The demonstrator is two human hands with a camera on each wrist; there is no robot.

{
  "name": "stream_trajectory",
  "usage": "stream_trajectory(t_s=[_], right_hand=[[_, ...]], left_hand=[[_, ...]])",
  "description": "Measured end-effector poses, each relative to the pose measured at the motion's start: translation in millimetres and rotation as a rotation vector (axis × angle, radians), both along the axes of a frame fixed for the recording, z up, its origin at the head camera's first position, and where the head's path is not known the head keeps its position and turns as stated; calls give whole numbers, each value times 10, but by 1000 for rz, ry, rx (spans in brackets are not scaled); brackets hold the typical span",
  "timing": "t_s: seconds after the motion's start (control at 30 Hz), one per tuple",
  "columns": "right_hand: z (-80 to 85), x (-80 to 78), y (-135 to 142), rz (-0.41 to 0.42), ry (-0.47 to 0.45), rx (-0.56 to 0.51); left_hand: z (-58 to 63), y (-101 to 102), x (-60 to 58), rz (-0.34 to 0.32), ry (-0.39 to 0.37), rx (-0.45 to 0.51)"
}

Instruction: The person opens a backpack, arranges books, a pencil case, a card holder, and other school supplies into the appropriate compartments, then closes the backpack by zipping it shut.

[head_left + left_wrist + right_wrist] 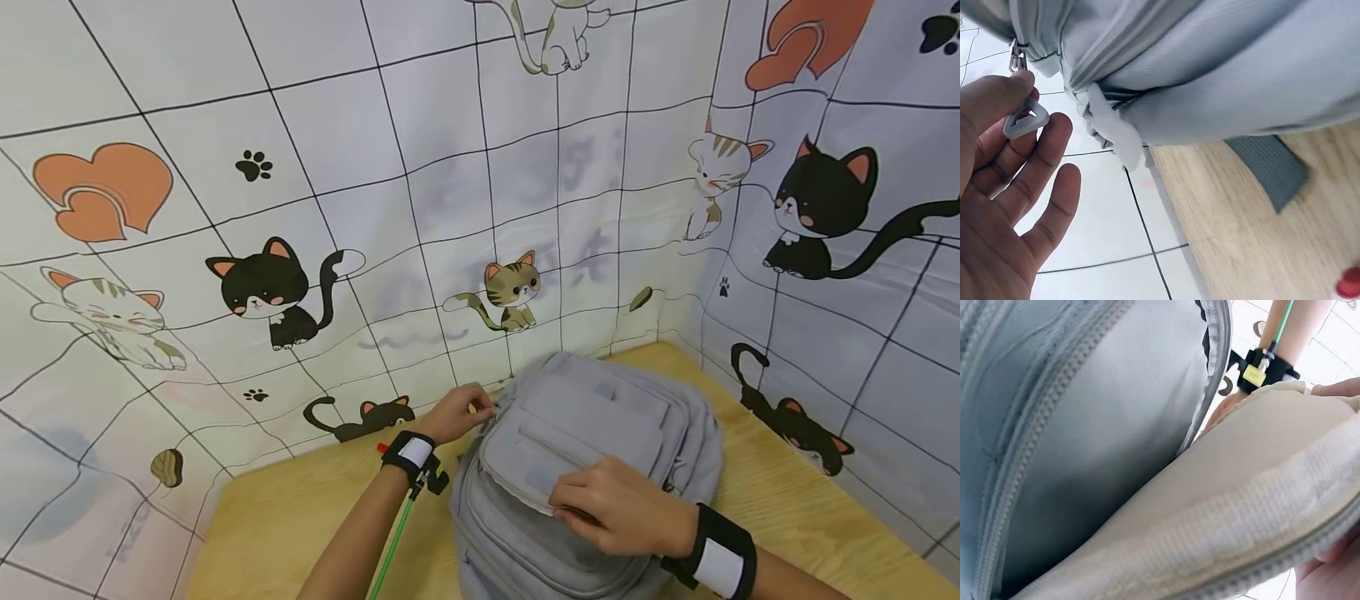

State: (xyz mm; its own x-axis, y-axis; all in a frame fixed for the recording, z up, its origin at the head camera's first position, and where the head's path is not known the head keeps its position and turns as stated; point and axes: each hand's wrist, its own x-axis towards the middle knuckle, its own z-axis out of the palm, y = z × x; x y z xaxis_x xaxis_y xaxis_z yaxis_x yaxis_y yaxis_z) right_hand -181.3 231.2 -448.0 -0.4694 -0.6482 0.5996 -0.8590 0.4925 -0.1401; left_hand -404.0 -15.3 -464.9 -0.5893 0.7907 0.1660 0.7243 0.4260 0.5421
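A grey backpack (551, 542) lies on a wooden table, its front pocket unzipped. At the pocket's far left side my left hand (452, 415) pinches a zipper pull (1026, 124), a grey loop hanging from a metal slider, between thumb and index finger; the other fingers are spread loosely. My right hand (626, 510) grips the zippered edge of the pocket flap (1254, 487) at the near side, thumb and fingers curled on it. In the right wrist view the flap's cream lining shows, and the pocket gapes over a dark grey interior (1097, 469).
The wooden table (315, 508) extends left and right of the backpack. Behind it and at the right hangs a white sheet (420, 183) with cat prints and a grid. A grey strap end (1270, 169) lies on the table. Each wrist wears a black band (723, 550).
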Motion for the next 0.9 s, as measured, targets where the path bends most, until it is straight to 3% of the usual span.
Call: stream_trajectory(t_s=[0.23, 0.43, 0.57, 0.73, 0.9], right_hand=[[-14, 40, -127, 25, -43, 18], [-47, 30, -204, 80, -81, -14], [-35, 24, -177, 94, -91, -52], [91, -1, 18, 10, -84, -118], [299, -83, 266, -121, -97, -199]], left_hand=[[-102, -40, -71, 28, -6, 43], [-106, -63, -60, 89, -4, 35], [-87, -84, -30, 90, -8, 26], [-52, -227, 25, 65, 11, 8], [-101, -626, 129, 130, 23, -31]])
